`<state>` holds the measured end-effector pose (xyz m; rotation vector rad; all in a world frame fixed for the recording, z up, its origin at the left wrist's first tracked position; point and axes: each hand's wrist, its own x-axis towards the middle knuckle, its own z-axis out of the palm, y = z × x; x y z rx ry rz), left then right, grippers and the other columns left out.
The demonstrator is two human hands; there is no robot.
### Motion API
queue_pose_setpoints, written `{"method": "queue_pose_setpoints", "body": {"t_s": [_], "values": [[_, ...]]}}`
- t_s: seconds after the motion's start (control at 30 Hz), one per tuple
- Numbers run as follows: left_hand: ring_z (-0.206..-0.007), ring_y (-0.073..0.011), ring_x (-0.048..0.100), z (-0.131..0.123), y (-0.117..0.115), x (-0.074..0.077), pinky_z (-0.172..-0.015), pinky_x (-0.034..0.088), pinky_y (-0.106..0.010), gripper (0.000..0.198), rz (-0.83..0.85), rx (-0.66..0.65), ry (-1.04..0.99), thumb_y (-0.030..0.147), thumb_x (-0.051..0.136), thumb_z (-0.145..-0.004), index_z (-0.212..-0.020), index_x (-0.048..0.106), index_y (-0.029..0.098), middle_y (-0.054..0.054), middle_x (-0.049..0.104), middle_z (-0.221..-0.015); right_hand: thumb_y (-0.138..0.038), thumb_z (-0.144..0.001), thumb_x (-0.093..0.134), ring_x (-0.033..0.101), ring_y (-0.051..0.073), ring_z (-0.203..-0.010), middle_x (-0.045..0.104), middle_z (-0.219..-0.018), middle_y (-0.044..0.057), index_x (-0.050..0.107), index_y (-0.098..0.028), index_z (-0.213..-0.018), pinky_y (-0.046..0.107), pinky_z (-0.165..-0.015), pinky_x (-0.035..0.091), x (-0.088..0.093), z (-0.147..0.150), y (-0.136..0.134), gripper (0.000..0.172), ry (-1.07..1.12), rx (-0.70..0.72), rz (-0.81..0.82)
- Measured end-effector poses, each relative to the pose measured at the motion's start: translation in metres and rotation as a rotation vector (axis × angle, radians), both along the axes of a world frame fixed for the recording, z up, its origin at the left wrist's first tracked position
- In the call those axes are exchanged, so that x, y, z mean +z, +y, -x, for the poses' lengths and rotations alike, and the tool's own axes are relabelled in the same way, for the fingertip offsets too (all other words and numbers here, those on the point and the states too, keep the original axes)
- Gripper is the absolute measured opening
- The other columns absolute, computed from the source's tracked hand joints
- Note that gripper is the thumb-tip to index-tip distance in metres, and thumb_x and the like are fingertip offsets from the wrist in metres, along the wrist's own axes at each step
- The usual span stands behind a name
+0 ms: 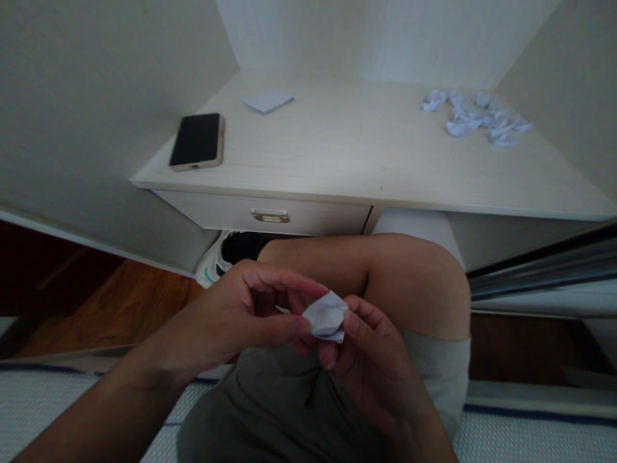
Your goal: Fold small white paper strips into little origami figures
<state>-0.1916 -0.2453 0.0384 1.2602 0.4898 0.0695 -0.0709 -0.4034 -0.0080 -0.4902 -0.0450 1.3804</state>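
Above my lap, a small piece of folded white paper [326,315] is held between both hands. My left hand [263,308] pinches its left edge between thumb and fingers. On its right side, the thumb and fingers of my right hand [369,344] grip it too. The paper has creases and a pointed top corner; its underside is hidden by my fingers. Crumpled paper pieces [475,119] lie in a loose heap at the right back of the white desk top [332,148]. A flat piece of white paper [268,101] rests at the left back.
A dark-screened phone [196,141] lies near the desk's left edge. Below the top is a drawer with a metal handle [270,216]. My bent leg [409,276] sits close under the desk, with a white shoe [212,260] at left. Panels wall in both sides.
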Motion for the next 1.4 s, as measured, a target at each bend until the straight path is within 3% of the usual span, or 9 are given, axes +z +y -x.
{"method": "queue_pose_setpoints", "body": {"t_s": [0.23,0.53,0.83,1.1,1.3,1.4], "values": [[-0.066,-0.0137,0.076,0.003,-0.008,-0.007,-0.065,0.059,-0.02,0.028,-0.01,0.091,-0.064,0.02,0.088,-0.084,-0.108,0.084,0.033,0.003,0.078,-0.078,-0.023,-0.077,0.095,0.074,0.009,-0.066,0.081,-0.081,0.0,0.078,-0.019,-0.088,0.016,-0.063,0.058,0.005,-0.005,0.002,0.02,-0.062,-0.004,-0.012],[-0.069,-0.0111,0.073,0.007,-0.015,-0.006,-0.063,0.056,-0.015,0.026,-0.121,0.115,-0.088,0.019,0.087,-0.085,-0.106,0.084,0.033,0.001,0.078,-0.082,-0.01,-0.063,0.097,0.068,0.009,-0.064,0.078,-0.076,-0.003,0.074,-0.019,-0.082,0.017,-0.062,0.053,0.011,-0.009,0.0,0.031,-0.154,0.03,0.139],[-0.083,-0.0178,0.078,0.004,-0.014,0.006,-0.072,0.061,-0.023,0.024,-0.169,0.024,-0.019,0.024,0.086,-0.088,-0.11,0.083,0.032,-0.003,0.084,-0.098,-0.01,-0.065,0.089,0.059,0.008,-0.057,0.072,-0.068,-0.003,0.072,-0.018,-0.077,0.017,-0.054,0.045,0.022,-0.006,0.0,0.023,-0.151,-0.025,0.21],[-0.087,-0.0206,0.08,0.005,-0.018,0.001,-0.078,0.063,-0.027,0.034,-0.266,0.071,0.076,0.029,0.086,-0.086,-0.119,0.079,0.033,-0.003,0.084,-0.101,-0.014,-0.065,0.09,0.056,0.009,-0.063,0.07,-0.072,-0.002,0.074,-0.017,-0.078,0.019,-0.06,0.044,0.025,0.0,0.004,0.021,-0.18,-0.076,0.292],[-0.07,-0.0142,0.075,-0.001,-0.024,0.01,-0.061,0.058,-0.018,0.026,-0.42,0.175,0.07,0.025,0.088,-0.081,-0.104,0.083,0.034,0.003,0.081,-0.083,-0.019,-0.071,0.089,0.056,0.011,-0.067,0.068,-0.076,-0.002,0.07,-0.019,-0.084,0.021,-0.063,0.045,0.022,0.005,0.001,0.023,-0.269,-0.109,0.354],[-0.072,-0.0154,0.075,-0.002,-0.029,0.011,-0.065,0.06,-0.02,0.023,-0.487,0.233,0.047,0.024,0.088,-0.078,-0.1,0.083,0.031,0.002,0.08,-0.083,-0.019,-0.074,0.087,0.055,0.011,-0.067,0.067,-0.078,-0.002,0.07,-0.02,-0.086,0.022,-0.062,0.045,0.018,0.008,0.002,0.021,-0.286,-0.12,0.349]]}}
